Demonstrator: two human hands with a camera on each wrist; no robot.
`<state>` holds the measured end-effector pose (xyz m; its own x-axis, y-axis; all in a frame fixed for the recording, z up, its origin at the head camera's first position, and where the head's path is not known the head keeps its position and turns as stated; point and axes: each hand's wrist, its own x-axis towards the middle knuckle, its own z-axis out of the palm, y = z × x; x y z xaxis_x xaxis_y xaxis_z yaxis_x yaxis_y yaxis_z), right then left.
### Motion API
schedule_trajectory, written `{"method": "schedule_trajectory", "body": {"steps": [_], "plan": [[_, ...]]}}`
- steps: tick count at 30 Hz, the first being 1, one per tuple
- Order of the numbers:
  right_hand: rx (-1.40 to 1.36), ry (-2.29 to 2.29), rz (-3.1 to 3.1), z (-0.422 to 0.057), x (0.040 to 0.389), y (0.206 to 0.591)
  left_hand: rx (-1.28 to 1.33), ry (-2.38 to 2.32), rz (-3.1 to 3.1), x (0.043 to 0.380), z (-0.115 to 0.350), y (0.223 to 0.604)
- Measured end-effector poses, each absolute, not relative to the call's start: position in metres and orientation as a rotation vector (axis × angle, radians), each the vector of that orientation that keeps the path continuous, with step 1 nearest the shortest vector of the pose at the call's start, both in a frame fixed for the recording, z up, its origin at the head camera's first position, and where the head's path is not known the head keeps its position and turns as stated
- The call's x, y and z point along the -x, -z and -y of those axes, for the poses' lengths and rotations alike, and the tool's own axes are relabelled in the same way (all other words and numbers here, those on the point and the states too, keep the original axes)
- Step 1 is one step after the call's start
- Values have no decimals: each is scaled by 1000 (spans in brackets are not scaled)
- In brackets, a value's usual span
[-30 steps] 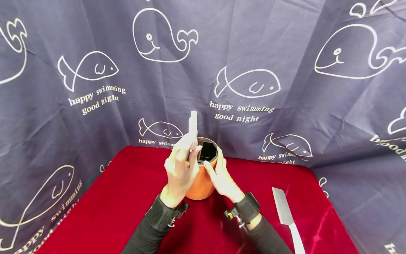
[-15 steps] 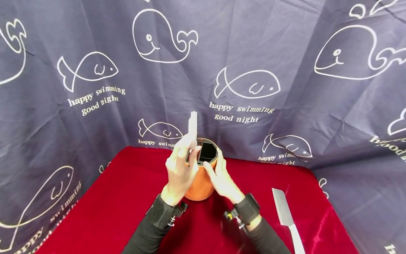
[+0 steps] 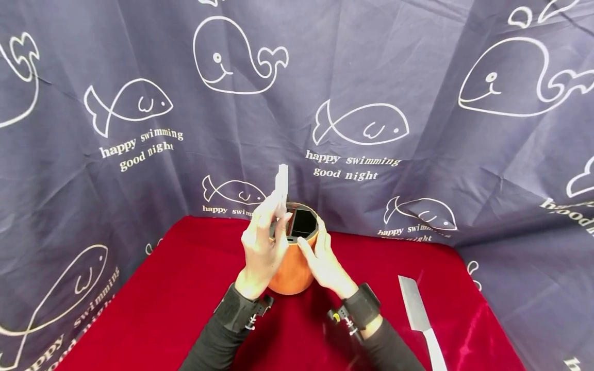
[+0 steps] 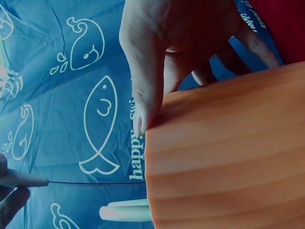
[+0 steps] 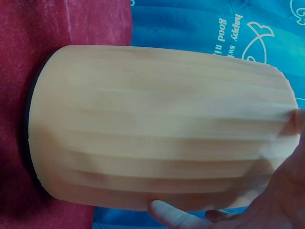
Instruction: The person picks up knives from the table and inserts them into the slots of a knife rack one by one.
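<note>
Over the red counter (image 3: 185,304), left hand (image 3: 260,255) pinches white-handled knife (image 4: 33,180); right hand (image 3: 326,262) grips orange block (image 3: 291,270); slotting step, seemingly; next wants straight lowering.

The head camera looks forward and down from above the near side, far enough that the red tabletop (image 3: 199,288), the orange container (image 3: 291,273), both forearms and a wide part of the printed curtain (image 3: 362,62) enter together. The left wrist camera is much nearer and faces the container's upper side and rim, with the right grip (image 4: 186,52) at its top and the left grip (image 4: 9,200) cut by its edge. The right wrist camera, also close, takes the container from base to rim. Both wrist pictures lie sideways (the rim points left in one, right in the other). These two share the container's ribbed side and some curtain; head and left wrist views share both grips.
</note>
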<state>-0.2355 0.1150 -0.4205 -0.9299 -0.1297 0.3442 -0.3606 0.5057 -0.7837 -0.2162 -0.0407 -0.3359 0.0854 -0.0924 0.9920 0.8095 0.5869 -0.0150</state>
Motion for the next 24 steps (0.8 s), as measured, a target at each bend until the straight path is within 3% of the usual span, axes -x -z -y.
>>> {"method": "schedule_trajectory", "body": {"steps": [24], "plan": [[-428,-1415,2516,-115,237,420,707,792,1326,216,42,334]]}}
